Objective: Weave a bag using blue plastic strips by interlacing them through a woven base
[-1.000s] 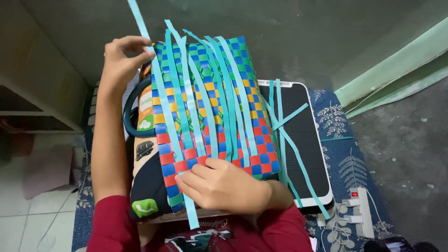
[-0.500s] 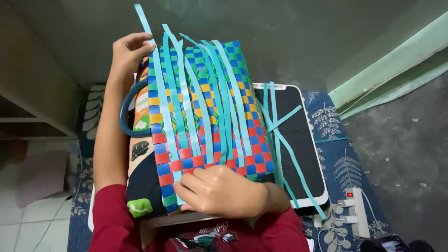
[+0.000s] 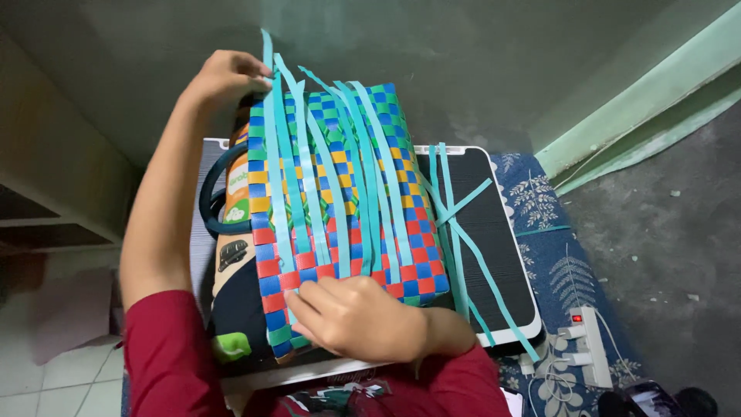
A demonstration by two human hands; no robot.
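Hands work a checkered woven panel (image 3: 340, 216) that fills the middle of the frame, propped over a printed box (image 3: 235, 232) so it lies flat for weaving. At the upper left, the left hand (image 3: 224, 77) pinches the far end of a teal strip (image 3: 268, 116) between closed fingers, apparently keeping it taut. At the lower middle, the right hand (image 3: 363, 316) presses down on the near edge with curled fingers; I cannot tell whether they grip a strip. More loose strips trail right over a dark flat board (image 3: 494, 255), beside a white power strip (image 3: 583, 344) on the patterned blue mat (image 3: 556, 270).
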